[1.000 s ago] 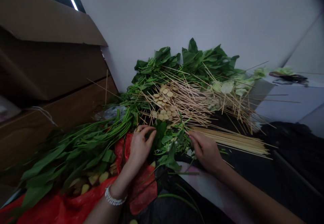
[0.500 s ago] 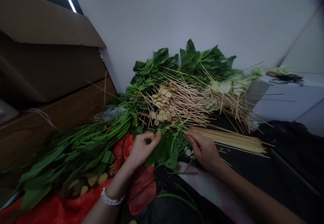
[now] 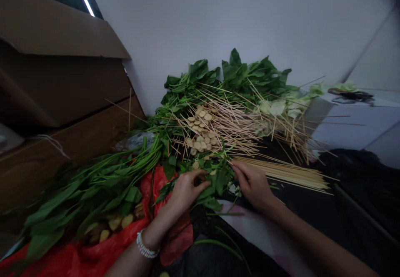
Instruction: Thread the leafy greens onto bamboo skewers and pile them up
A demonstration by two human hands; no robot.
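Note:
My left hand is closed in a pinch on a green leaf from the small heap of leaves in front of me. A beaded bracelet sits on that wrist. My right hand rests just right of the same leaves, fingers curled on the near end of a bamboo skewer. A tidy bundle of skewers lies right of that hand. Beyond the leaves is a loose pile of skewers with round pale slices on it.
Long-stemmed greens lie at the left over a red plastic bag with pale chunks. Leafy greens lean on the white wall. Cardboard boxes stand at the left. A white surface is at the right.
My left hand has moved right and toward me, pulling a leaf along with it. The right hand has barely shifted.

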